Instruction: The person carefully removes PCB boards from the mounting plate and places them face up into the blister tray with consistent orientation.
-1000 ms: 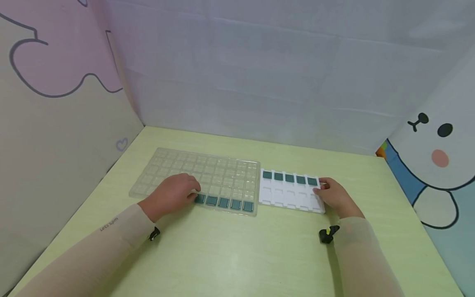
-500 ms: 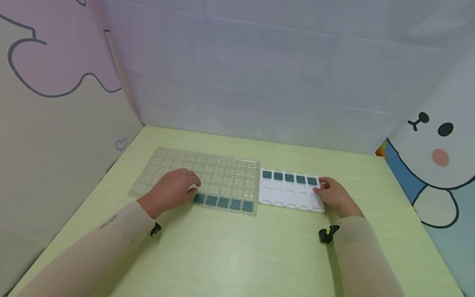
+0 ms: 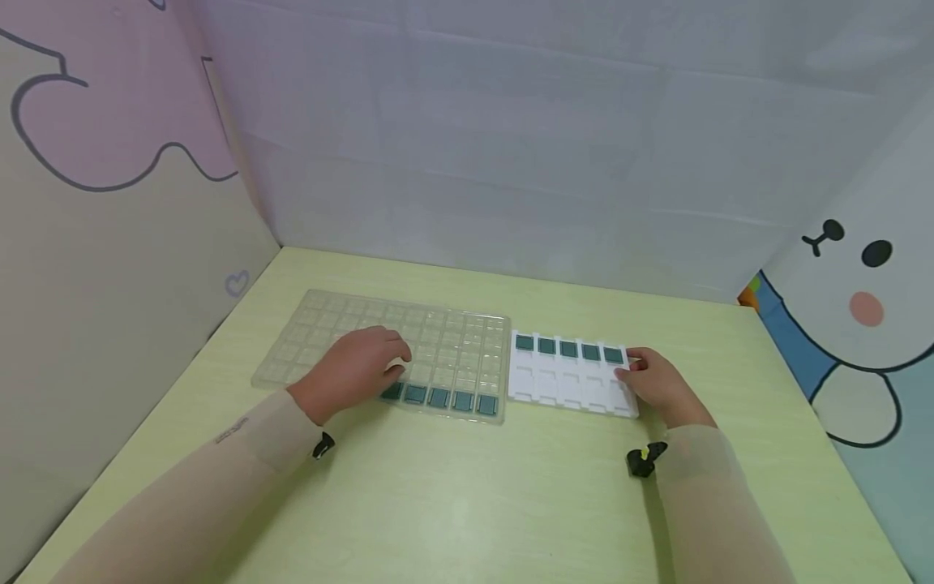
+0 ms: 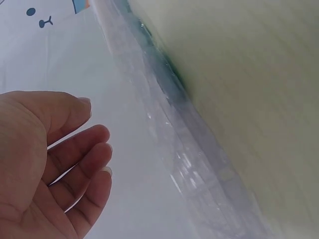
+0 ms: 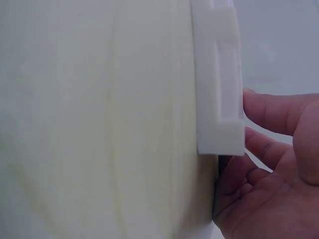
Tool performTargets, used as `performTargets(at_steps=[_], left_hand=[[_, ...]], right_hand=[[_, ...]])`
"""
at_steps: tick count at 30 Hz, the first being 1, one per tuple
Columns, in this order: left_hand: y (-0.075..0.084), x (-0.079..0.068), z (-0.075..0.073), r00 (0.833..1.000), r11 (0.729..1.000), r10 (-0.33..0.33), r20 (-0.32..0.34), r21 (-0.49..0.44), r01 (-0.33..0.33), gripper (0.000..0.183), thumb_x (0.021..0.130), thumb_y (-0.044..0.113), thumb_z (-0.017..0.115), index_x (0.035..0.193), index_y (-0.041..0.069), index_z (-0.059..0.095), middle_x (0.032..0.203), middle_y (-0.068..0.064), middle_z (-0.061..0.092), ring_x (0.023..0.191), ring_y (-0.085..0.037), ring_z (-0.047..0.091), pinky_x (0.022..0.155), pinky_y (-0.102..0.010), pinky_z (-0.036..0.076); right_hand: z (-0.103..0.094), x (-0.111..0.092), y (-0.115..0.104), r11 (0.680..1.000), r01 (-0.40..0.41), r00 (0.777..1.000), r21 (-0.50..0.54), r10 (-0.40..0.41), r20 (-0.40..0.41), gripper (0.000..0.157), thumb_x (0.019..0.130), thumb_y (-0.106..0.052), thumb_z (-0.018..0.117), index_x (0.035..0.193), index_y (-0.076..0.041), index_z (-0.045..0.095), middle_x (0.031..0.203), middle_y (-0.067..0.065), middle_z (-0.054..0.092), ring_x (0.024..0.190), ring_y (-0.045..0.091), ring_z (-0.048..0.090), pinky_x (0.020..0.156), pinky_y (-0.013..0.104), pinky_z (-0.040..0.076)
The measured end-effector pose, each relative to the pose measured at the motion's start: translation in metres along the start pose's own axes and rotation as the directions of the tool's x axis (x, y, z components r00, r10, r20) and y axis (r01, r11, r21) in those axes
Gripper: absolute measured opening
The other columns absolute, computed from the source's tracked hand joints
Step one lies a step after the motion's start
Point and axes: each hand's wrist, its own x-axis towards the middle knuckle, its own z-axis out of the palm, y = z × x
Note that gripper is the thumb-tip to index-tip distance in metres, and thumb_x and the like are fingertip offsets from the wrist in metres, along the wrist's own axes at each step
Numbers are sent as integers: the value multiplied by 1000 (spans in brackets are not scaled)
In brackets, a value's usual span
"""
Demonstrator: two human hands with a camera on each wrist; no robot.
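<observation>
A clear plastic compartment tray [image 3: 438, 341] lies on the table. Several dark green square chips [image 3: 439, 398] sit in its near row, toward the right end. My left hand [image 3: 357, 367] hovers above this tray with loosely bent fingers; in the left wrist view a gap shows between thumb and fingers [image 4: 94, 142], with nothing in it. Against the tray's right side stands a white slotted tray [image 3: 562, 385], with more green chips [image 3: 569, 349] along its far row. My right hand [image 3: 660, 389] grips the white tray's right end, thumb [image 5: 269, 110] on its top and fingers at the edge.
The pale yellow table [image 3: 467, 503] extends in front of both trays. A white sheet [image 3: 525, 162] hangs behind it, with printed panels [image 3: 861, 324] at the sides. A small black wrist device [image 3: 644, 462] is by the right sleeve.
My left hand has risen off the near-row chips and shifted slightly right, its thumb and fingers parting wider. My right hand and both trays have stayed in place.
</observation>
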Motion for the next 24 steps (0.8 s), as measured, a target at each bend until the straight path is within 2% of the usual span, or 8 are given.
performTargets(at_steps=[10,18,24], left_hand=[[11,23,-1,1000,1000,28,-3,-12,-28,14,95,15,76,108,12,77,105,2,72,99,-19,65,88,-35,55],[13,43,-7,999,999,35,-31,-25,-36,15,95,13,74,110,11,77,108,1,71,101,-20,65,89,-36,55],[24,58,-13,995,996,87,-58,-8,-88,14,96,13,72,110,12,76,108,0,69,99,-18,64,85,-33,55]], right_hand=[[0,-4,-3,1000,-7,1000,4,7,0,68,106,-28,58,159,0,27,145,28,39,122,43,39,107,61,36],[0,-3,-2,1000,10,1000,3,-10,-3,67,107,-28,56,160,0,27,147,28,37,123,43,39,107,62,35],[0,-3,-1,1000,12,1000,7,-12,-2,67,107,-29,57,160,0,27,148,28,37,124,43,40,107,62,35]])
